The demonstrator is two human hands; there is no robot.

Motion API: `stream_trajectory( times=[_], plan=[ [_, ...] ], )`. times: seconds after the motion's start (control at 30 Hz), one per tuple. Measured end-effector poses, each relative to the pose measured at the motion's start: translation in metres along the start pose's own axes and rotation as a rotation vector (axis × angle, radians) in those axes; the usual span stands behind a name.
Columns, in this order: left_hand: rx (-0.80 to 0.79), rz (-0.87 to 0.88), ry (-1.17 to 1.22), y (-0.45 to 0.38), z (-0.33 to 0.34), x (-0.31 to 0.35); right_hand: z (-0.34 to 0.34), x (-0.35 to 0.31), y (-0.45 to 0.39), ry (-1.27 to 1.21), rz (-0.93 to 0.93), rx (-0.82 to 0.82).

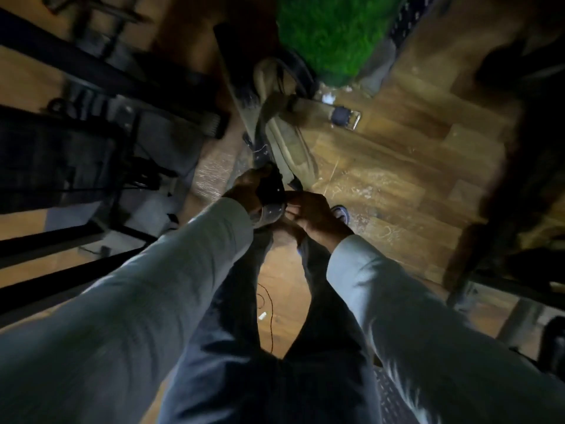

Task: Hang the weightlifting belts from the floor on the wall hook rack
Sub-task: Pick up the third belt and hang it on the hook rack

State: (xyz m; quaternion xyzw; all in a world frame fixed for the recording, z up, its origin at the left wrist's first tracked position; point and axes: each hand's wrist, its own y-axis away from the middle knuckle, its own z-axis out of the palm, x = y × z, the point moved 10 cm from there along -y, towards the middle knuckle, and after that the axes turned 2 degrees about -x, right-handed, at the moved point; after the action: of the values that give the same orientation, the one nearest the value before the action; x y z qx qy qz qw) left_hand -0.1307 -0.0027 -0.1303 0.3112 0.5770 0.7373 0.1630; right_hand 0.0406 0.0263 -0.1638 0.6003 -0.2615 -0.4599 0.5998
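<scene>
I look straight down in dim, blurred light. Tan weightlifting belts (289, 139) lie in a heap on the wooden floor ahead of my feet, one strap running right to a dark patch and a metal buckle (347, 117). My left hand (249, 191) grips the near end of a belt, a dark part with a shiny buckle (272, 206). My right hand (315, 214) meets it from the right, fingers curled and pinching the same belt end. Both arms wear light long sleeves. No wall hook rack is in view.
Black gym machine frames (79, 75) fill the left side. A green turf patch (333, 35) lies at the top. Dark equipment (526, 185) stands at the right edge. A thin cord (270, 316) lies on the wooden floor (397, 166) between my legs.
</scene>
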Motion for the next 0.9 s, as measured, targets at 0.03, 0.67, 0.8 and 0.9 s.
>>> stream_trajectory(
  times=[0.03, 0.67, 0.8, 0.9],
  plan=[
    [-0.038, -0.043, 0.086, 0.034, 0.011, 0.017, 0.011, -0.018, 0.029, -0.057, -0.048, -0.008],
    [-0.488, 0.16, -0.049, 0.303, 0.123, 0.117, 0.051, -0.239, 0.31, -0.019, -0.431, 0.018],
    [-0.485, 0.251, 0.05, 0.318, 0.126, 0.156, 0.063, -0.264, 0.363, -0.002, -0.665, -0.097],
    [-0.433, 0.38, 0.042, 0.335, 0.127, 0.198, 0.065, -0.262, 0.383, 0.102, -0.764, -0.121]
  ],
)
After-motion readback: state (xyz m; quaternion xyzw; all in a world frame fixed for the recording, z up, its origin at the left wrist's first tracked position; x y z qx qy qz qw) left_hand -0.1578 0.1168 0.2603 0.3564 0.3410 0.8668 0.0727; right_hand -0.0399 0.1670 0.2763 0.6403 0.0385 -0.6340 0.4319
